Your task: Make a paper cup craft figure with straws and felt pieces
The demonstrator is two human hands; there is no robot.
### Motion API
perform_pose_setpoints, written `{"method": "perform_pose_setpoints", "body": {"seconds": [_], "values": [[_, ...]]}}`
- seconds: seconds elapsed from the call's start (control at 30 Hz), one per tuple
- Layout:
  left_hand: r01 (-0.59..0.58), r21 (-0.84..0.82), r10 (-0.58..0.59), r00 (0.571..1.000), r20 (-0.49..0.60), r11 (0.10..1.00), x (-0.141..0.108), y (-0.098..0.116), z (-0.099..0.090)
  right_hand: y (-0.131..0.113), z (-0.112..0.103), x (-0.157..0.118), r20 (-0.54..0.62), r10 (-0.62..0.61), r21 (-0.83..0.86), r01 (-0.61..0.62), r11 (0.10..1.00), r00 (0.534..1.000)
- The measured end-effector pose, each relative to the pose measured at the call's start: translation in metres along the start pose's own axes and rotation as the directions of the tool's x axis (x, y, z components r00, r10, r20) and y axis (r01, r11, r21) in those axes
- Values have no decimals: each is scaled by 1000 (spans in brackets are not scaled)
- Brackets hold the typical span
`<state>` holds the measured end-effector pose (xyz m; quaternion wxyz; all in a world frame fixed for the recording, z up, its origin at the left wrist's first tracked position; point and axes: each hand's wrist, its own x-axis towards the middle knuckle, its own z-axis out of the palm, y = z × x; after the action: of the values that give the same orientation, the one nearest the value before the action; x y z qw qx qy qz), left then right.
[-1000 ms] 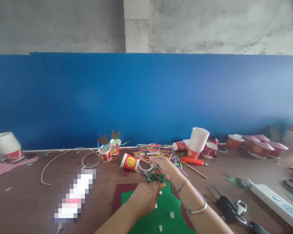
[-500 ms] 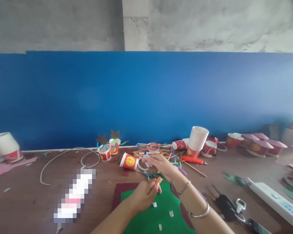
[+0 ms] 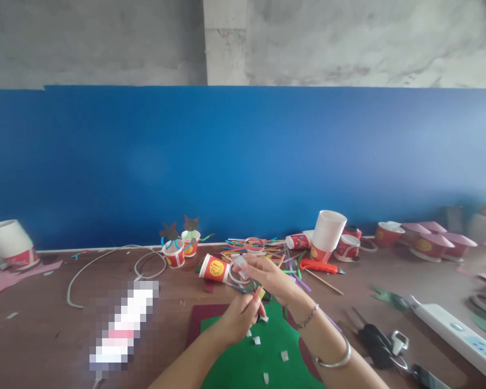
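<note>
Orange and yellow, the small piece (image 3: pixel 260 292) pinched in the left hand (image 3: pixel 238 319) near the green sheet (image 3: pixel 272 341) is best held softly and still, while the right hand (image 3: pixel 273 276) grips something pale (image 3: pixel 240 264).

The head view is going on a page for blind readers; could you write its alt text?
The left hand pinches a small orange-and-yellow piece over a green sheet; the right hand is at a white ring. Paper cups, colourful sticks and an orange cutter lie about the brown table, before a blue panel.
</note>
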<state>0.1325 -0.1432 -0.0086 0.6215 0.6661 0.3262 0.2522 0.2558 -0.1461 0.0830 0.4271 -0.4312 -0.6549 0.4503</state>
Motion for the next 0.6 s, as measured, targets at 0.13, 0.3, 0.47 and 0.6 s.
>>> {"method": "perform_pose_setpoints", "body": {"seconds": [0.13, 0.3, 0.47, 0.6], "values": [[26, -124, -26, 1000, 5, 992, -2, 7, -1, -4, -2, -2, 62, -40, -21, 41, 999, 997], [45, -290, -63, 997, -51, 956, -2, 13, -8, -18, -7, -8, 71, -30, -87, 36, 996, 997], [-23, -413, -53, 984, -172, 910, 0, 12, -14, -19, -17, -10, 86, 50, -260, -26, 965, 995], [-47, -443, -37, 983, -179, 895, 2, 9, -16, -10, -25, -12, 73, 156, -283, -130, 950, 985]]}}
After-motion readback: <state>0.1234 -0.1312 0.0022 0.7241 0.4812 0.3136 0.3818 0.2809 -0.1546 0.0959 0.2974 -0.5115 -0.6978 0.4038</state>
